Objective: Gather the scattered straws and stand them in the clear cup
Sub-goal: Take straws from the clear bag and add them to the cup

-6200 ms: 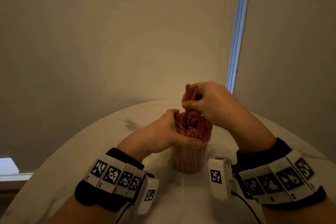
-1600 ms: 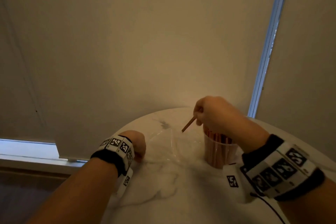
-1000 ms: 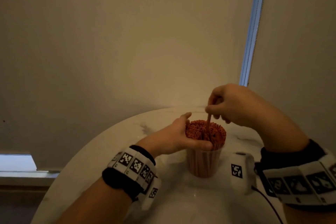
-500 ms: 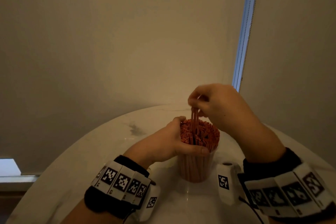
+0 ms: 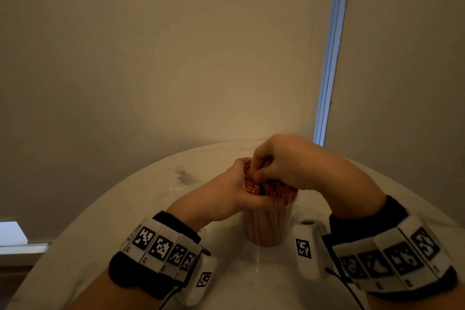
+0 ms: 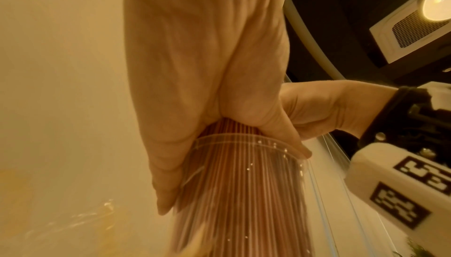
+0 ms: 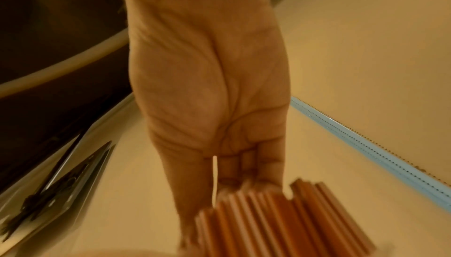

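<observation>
A clear cup stands on the round white table, packed with upright orange-red straws. My left hand wraps thumb and fingers round the straw bundle just above the rim. The left wrist view shows the same grip, the left hand closing on the straws over the cup. My right hand sits on top of the bundle, its curled fingers pinching into the straw tops. Its fingertips are hidden among them.
The cup stands near the middle of the marble table, whose curved far edge meets a plain beige blind. A bright window strip runs up at the right. No loose straws show on the visible tabletop.
My right hand has come down from above the cup, taking the few raised straws down among the others. The left hand keeps its hold round the bundle.
</observation>
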Motion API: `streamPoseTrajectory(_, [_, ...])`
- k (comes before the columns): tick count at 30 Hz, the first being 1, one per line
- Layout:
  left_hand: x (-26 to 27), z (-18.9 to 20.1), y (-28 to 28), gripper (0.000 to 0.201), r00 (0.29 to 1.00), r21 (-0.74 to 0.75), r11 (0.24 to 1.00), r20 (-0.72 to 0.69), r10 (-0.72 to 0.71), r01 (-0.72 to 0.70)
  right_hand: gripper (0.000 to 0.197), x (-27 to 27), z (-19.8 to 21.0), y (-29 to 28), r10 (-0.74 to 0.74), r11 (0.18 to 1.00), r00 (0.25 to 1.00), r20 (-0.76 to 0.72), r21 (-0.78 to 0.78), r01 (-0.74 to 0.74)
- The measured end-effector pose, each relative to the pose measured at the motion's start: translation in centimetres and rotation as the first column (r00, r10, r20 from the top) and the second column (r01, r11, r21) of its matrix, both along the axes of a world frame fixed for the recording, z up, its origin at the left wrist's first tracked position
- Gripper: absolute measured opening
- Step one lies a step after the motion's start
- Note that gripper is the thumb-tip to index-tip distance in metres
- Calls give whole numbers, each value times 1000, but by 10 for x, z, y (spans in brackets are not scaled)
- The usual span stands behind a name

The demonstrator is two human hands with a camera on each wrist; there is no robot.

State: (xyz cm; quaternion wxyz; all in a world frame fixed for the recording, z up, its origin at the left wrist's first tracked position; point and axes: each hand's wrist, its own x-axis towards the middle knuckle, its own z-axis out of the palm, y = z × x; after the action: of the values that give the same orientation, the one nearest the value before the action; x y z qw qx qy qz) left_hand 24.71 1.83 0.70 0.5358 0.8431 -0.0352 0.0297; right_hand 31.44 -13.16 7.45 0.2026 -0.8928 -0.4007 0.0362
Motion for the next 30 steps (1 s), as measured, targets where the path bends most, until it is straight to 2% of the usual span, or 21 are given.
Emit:
streamPoseTrajectory(3, [-1,3,-3,71,999,-10,999,23,-48,48,9,1,3,-5,15,988,1000,1,155,-15])
streamPoseTrajectory(6, [0,1,-3,83,1000,1,1000,13,-7,7,20,-1,-1,-5,77,997,992,-95,12,-77])
streamPoseTrajectory(8, [-1,1,-1,92,997,32,997,-36,71,-70,13,2,-5,-1,-6,999,1000,-19,-48,5])
streamPoseTrajectory(11, [-1,-1,0,89,992,85,990,-39,119,-115,11,5,-9,4,-77,997,994,81,-25,79])
streamPoseTrajectory(14, [0,-2,-2,83,992,93,989,-35,123,-119,18,4,-3,-2,-45,999,999,2,13,45])
streamPoseTrajectory(16, [0,-3,-2,86,991,106,986,-35,133,-129,11,5,5,-14,-56,998,998,-34,13,56])
streamPoseTrajectory(19, [1,-4,-2,93,988,113,984,-47,144,-138,21,7,7,-28,-99,990,991,-95,-108,88])
streamPoseTrajectory(22, [2,-4,-1,97,987,121,982,-55,154,-147,15,5,3,-19,-84,996,976,-199,-38,78])
streamPoseTrajectory(24, [0,-3,-2,98,984,145,976,-54,169,-159,9,4,1,-12,-93,995,983,-157,11,96])
streamPoseTrajectory(27, [-2,0,-4,96,981,170,970,-52,186,-175,9,3,4,-10,-115,992,993,1,52,115])
streamPoseTrajectory(28, [-2,0,-5,95,981,163,971,-59,186,-175,16,3,3,-9,-102,994,994,31,41,101])
streamPoseTrajectory(30, [-2,2,-6,95,980,147,974,-78,183,-171,39,2,-3,-5,-38,995,999,12,-92,39])
